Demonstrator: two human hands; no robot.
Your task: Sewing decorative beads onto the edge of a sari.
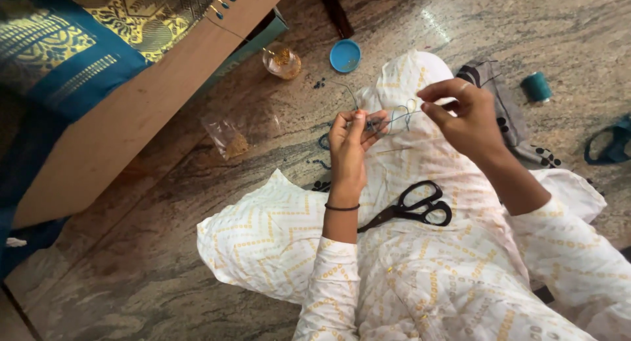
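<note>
Left hand (pixel 348 140) and right hand (pixel 463 114), fingers pinched shut on thin grey-blue thread (pixel 397 115) looped between them above the lap; black-handled steel scissors (pixel 414 206) rest on white patterned garment (pixel 420 262); thread best kept taut, judged.

On the stone floor to my left lies a small clear plastic bag (pixel 231 136) with gold-brown bits inside. Beyond it stands a small clear jar (pixel 283 62) of gold bits, its round blue lid (pixel 345 56) just beside it.
</note>
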